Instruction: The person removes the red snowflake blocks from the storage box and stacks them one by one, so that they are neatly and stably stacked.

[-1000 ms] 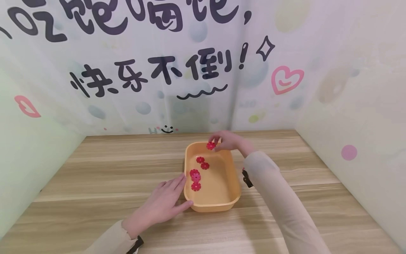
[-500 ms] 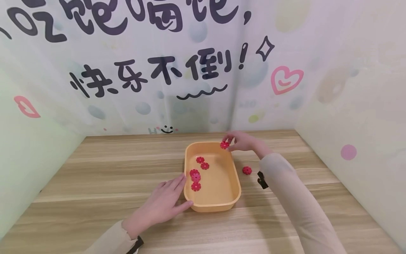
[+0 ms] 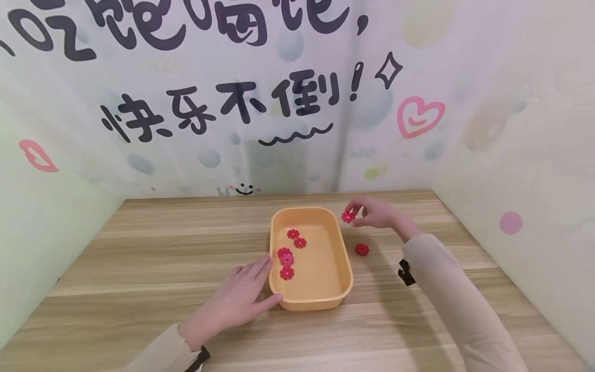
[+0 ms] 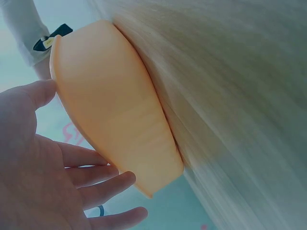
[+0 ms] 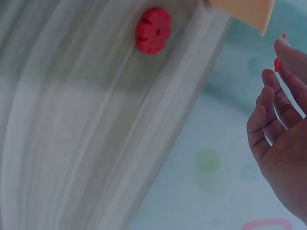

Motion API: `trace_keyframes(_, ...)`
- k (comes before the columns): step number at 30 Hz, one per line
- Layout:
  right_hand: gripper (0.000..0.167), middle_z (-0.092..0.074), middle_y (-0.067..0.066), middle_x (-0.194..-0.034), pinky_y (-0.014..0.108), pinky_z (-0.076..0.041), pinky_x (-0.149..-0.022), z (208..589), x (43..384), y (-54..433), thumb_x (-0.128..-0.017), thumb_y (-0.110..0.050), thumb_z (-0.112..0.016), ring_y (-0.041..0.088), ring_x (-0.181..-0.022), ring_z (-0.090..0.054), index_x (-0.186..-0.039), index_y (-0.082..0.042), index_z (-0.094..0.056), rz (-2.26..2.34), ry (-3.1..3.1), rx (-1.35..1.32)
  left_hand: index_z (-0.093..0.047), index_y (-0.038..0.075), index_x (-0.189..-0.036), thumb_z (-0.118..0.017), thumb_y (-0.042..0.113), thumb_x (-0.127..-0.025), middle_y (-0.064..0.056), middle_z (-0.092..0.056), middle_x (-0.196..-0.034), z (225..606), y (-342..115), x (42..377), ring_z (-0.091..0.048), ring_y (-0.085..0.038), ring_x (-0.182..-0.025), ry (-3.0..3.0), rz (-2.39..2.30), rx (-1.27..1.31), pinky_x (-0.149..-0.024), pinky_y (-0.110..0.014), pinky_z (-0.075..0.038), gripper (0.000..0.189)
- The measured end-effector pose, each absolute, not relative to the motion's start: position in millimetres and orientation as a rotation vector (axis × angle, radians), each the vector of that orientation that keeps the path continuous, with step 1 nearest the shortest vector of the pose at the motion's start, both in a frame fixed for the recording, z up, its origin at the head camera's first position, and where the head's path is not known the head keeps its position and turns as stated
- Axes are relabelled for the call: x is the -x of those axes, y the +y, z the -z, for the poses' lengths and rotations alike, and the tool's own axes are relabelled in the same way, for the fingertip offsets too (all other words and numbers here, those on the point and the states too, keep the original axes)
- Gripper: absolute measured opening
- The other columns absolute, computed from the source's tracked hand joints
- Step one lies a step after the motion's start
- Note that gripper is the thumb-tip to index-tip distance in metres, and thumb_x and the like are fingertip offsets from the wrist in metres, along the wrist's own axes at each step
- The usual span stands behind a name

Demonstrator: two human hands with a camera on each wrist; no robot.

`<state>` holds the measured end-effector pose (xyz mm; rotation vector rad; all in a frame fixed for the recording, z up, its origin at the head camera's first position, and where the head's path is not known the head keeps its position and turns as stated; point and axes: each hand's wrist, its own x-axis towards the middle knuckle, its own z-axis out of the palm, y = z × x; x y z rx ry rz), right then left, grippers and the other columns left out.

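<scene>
Thumb and forefinger of my right hand pinch a red notched plastic disc just beyond the right rim of a yellow-orange plastic bin. Seen from the right wrist, that disc is edge-on at the fingertips. My left hand rests against the bin's near left corner, its fingers fairly straight and its thumb on the rim; the left wrist view shows the fingers along the bin's outer side. Inside the bin lie several red discs and a pink one, mostly toward the left wall.
On the wooden table, right of the bin, sits another red notched piece, which looks thick like stacked discs in the right wrist view. A printed backdrop stands behind the table, and a pale wall borders its right side.
My right hand has moved right, from over the bin's far end to outside its right rim, carrying the red disc. The red piece on the table has come into sight. My left hand stays put.
</scene>
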<state>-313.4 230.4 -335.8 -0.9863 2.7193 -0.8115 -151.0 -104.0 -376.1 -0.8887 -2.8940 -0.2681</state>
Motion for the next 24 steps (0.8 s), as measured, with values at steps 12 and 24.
trace_keyframes(12, 0.028, -0.057, 0.003, -0.091, 0.036, -0.042, -0.071, 356, 302, 260, -0.077, -0.006, -0.064, 0.03, -0.084, -0.051, -0.103, -0.004, -0.058, 0.761, 2.787, 0.895, -0.033, 0.0, -0.135, -0.043, 0.058, -0.083, -0.012, -0.03, -0.139, 376, -104, 152, -0.035, -0.026, -0.12, -2.912, 0.273, 0.881, -0.091, -0.05, -0.032, 0.078)
trace_keyframes(24, 0.027, -0.056, 0.001, -0.088, 0.034, -0.042, -0.068, 379, 290, 270, -0.077, -0.011, -0.066, 0.02, -0.077, -0.051, -0.103, -0.007, -0.059, 0.797, 2.727, 0.825, -0.033, 0.0, -0.135, -0.043, 0.057, -0.083, -0.013, -0.031, -0.138, 375, -104, 151, -0.037, -0.027, -0.119, -2.905, 0.272, 0.882, -0.09, -0.05, -0.032, 0.078)
